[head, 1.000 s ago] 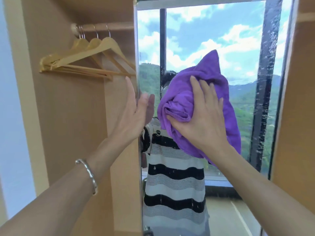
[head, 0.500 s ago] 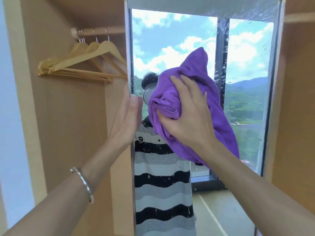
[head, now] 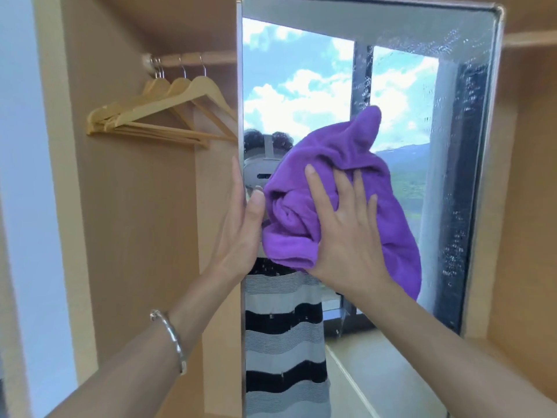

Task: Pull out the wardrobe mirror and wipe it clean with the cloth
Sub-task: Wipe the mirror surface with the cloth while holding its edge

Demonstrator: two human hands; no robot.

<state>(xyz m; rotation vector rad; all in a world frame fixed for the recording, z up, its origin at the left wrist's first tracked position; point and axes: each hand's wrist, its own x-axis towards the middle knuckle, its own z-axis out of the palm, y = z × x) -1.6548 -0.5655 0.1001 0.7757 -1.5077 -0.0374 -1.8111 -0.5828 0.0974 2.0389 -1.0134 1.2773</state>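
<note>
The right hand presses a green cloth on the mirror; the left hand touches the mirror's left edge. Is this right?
No: the head view shows the cloth is purple, not green. The right hand presses it on the mirror; the left hand touches its left edge.

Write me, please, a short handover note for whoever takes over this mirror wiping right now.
Left hand: fingers straight, bracing the left edge of the mirror, thumb on the glass.
Right hand: fingers spread, pressing the bunched purple cloth against the middle of the glass.
Done: the upper left of the glass looks free of drops.
Left: water droplets cover the right strip and the top right corner, and a few show low down. Probably work the cloth rightward next.
</note>
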